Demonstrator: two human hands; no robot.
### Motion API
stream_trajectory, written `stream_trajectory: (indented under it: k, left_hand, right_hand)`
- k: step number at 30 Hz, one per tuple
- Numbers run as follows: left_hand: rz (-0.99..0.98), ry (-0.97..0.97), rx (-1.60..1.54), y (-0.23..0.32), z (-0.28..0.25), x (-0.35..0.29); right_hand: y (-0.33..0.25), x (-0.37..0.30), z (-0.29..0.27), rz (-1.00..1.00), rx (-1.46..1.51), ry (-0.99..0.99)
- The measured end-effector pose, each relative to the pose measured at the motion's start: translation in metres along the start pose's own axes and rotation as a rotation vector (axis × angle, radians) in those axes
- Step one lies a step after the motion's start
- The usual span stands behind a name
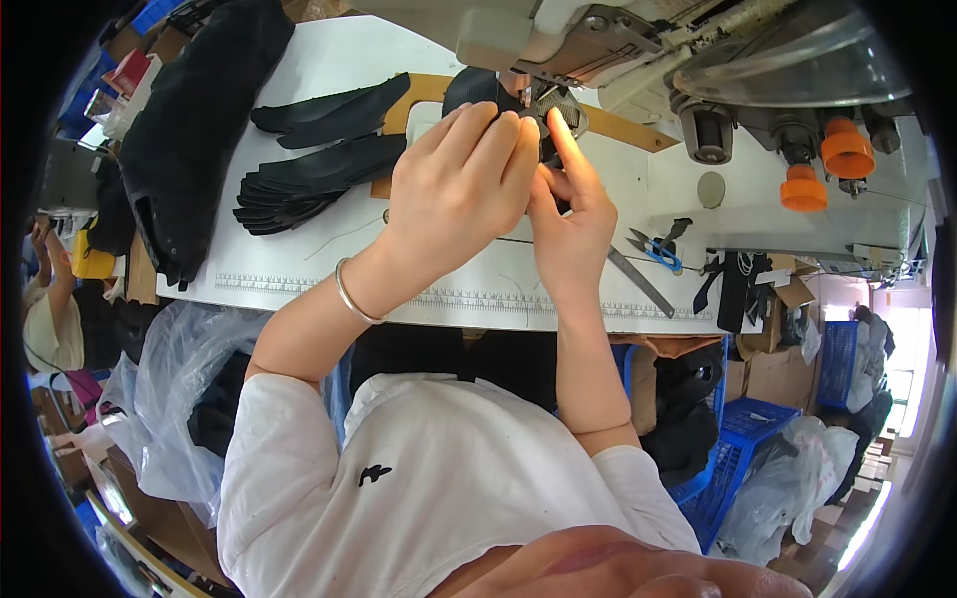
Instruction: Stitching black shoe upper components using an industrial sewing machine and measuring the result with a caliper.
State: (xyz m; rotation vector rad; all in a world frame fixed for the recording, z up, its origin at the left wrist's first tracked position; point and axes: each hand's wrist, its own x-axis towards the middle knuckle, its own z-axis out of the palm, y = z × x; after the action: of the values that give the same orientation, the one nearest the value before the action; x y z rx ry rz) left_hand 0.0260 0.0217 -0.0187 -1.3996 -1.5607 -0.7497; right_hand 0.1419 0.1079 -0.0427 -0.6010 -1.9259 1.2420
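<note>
My left hand (459, 174) is closed, its fingers bent down over a black fabric piece (473, 88) at the sewing machine (568, 45). Beside it, my right hand (576, 224) pinches the dark material close to the machine's needle area, with the index finger stretched toward the machine. The fingertips of my left hand and part of the fabric under them are hidden. Left of my hands lie two stacks of cut black pieces, an upper stack (334, 112) and a fanned lower stack (309, 187).
A large black bundle (204, 140) lies on the table's left. Blue-handled scissors (662, 252) and a metal ruler (640, 283) lie right of my hands. Orange parts (847, 149) hang from the machine. Below stand a plastic bag (169, 389) and a blue crate (743, 448). Another person (58, 314) is far left.
</note>
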Motion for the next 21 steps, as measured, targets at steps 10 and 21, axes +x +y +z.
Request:
stream_trajectory:
  k: [10, 21]
  left_hand:
    - [0.114, 0.054, -0.002, -0.013, 0.007, 0.002]
    - [0.09, -0.095, -0.095, -0.023, -0.002, 0.003]
  right_hand:
    - [0.0, -0.004, 0.013, 0.0, 0.016, 0.039]
    - [-0.005, -0.007, 0.023, 0.016, 0.176, 0.055]
